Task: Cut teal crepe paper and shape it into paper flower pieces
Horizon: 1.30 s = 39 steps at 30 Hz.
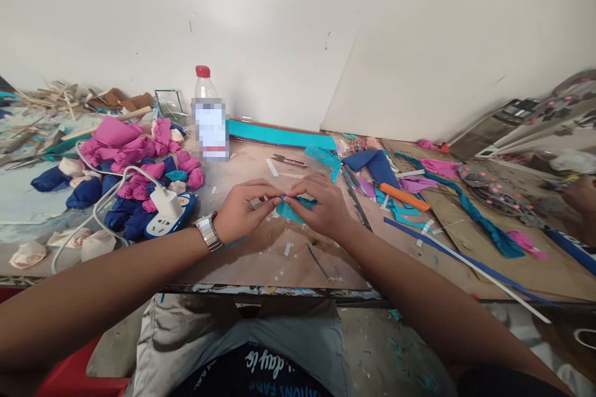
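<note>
Both of my hands meet above the middle of the table, pinching a teal crepe paper strip (289, 213) between thumbs and fingertips. My left hand (246, 208), with a metal-banded watch at the wrist, closes on the strip's left end. From the other side my right hand (321, 201) grips it, and part of the strip hangs below the fingers. Another length of teal paper (325, 156) shows just behind my right hand; whether it joins the held strip is hidden. A small cutter (289, 161) lies beyond my fingers.
Pink, navy and cream paper rosettes (116, 142) pile up at left, around a power strip (179, 214) with a white cable. A red-capped bottle (209, 124) stands behind. At right lie an orange-handled knife (404, 196), paper scraps and cardboard (447, 223). Another person's hand (584, 198) shows at far right.
</note>
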Motion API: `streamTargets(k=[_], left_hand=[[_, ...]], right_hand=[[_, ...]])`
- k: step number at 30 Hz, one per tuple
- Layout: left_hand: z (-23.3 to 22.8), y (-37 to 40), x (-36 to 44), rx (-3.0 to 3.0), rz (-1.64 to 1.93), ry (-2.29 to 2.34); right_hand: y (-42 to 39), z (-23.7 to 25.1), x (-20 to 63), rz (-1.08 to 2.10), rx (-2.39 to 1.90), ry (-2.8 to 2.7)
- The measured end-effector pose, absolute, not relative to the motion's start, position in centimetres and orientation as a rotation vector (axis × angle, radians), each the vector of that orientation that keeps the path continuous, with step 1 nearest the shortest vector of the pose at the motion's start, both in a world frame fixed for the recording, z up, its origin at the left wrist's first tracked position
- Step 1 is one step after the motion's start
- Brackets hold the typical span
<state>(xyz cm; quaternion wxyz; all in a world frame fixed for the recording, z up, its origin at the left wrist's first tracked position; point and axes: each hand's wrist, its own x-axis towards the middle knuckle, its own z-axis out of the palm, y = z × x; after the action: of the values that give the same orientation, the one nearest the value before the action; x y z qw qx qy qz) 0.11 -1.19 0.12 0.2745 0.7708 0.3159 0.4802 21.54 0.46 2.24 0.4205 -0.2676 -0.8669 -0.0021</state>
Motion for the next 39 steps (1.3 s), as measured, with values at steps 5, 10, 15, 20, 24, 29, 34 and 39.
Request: streamTargets(k=[5,10,15,20,24,29,34,39], left_hand=[[-0.09,-0.96,0.09,2.008,1.236,0.898],[-0.08,-0.97,0.07,1.976,1.178,0.926],[-0.15,-1.18,0.26,2.000,1.148,0.966],[-0.02,-1.27,0.42,1.994,1.129,1.043],[0.06,-1.16,0.44,1.992,1.110,1.044],[-0.28,-1.03,0.41,1.959,1.056,1.037],[-0.51,-1.00,0.50,1.913,1.051,0.995],[-0.44,-0.97,0.62,1.799,0.989,0.913]], right_hand=[[0.50,2.17,21.48,0.011,-0.688,-2.220],[0.50,2.25,21.57,-0.006,-0.666,-2.256],[0.57,2.20,21.64,0.014,-0.716,-2.242],[0.61,2.17,21.66,0.027,-0.760,-2.270],[0.54,2.29,21.63,0.018,-0.785,-2.270],[0.52,2.34,21.57,0.014,-0.761,-2.248],[0.45,2.36,21.50,0.038,-0.779,-2.241],[0.47,2.45,21.55,0.055,-0.766,-2.285]])
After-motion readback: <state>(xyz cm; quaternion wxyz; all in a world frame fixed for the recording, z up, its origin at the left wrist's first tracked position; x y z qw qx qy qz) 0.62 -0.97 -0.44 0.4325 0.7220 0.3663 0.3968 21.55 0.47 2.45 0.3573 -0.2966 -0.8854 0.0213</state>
